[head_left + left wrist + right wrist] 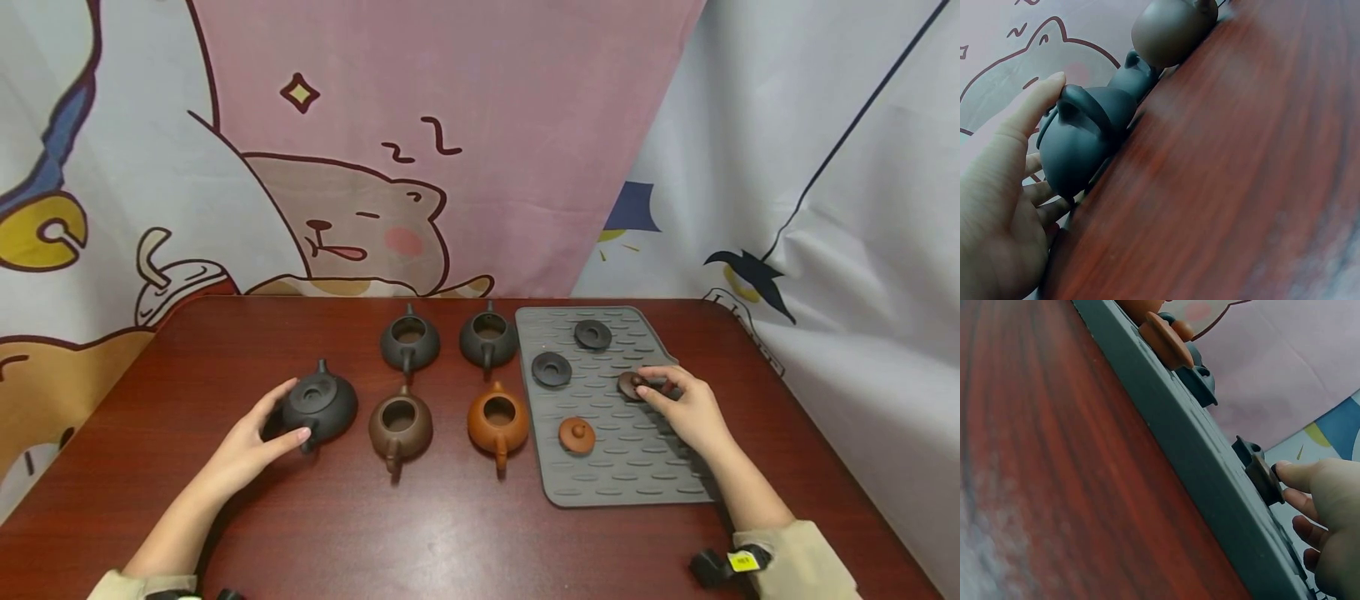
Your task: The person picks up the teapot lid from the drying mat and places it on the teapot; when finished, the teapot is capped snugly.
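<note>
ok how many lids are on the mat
4. Two dark lids at the back and back left, an orange lid at the front, and a brown lid under the right hand's fingers.

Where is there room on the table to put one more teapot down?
The widest bare wood is at the near edge, in front of the brown teapot and orange teapot, between both arms. The far left corner is bare too. It is crowded in the middle, where the teapots sit close, and on the grey mat, though its near strip holds nothing.
</note>
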Tool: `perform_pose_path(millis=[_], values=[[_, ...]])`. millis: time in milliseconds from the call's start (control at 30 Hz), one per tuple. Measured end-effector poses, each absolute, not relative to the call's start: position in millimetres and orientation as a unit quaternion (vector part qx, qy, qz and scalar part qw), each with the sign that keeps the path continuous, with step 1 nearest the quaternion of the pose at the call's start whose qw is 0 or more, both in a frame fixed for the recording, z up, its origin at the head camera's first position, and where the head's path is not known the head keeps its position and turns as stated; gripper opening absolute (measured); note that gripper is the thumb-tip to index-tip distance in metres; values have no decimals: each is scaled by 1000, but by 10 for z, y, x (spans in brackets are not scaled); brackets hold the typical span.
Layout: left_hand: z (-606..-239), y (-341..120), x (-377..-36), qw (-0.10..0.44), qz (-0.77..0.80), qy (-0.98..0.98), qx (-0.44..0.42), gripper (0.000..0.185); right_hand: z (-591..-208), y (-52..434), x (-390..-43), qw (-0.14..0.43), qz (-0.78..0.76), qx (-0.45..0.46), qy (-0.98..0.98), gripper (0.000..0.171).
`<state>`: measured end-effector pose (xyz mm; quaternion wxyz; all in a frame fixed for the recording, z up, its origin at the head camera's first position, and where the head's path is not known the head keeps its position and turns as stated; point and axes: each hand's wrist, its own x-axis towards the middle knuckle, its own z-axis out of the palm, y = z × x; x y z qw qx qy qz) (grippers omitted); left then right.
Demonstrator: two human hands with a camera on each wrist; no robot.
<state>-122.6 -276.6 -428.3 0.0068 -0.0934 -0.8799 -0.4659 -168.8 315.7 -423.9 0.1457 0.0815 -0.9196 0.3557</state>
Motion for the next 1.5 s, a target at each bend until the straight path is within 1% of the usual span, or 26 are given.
perform_pose_path(millis=[567, 900, 1233, 1500], values=[[-4241, -2758, -1259, 7, -468, -879, -92, 78, -4305, 3138, -1740, 165, 361, 64, -916, 24], [-4264, -2750, -1258, 7, -470, -878, -96, 77, -4246, 3118, -1692, 195, 345, 73, -915, 20], [-4223, -2737, -1224, 55, -473, -869, -136, 74, -4085, 3031, -1629, 212, 352, 93, -907, 17], [-4068, -2701, -1187, 74, -482, -860, -152, 77, -3875, 2845, -1521, 204, 364, 102, -903, 17]])
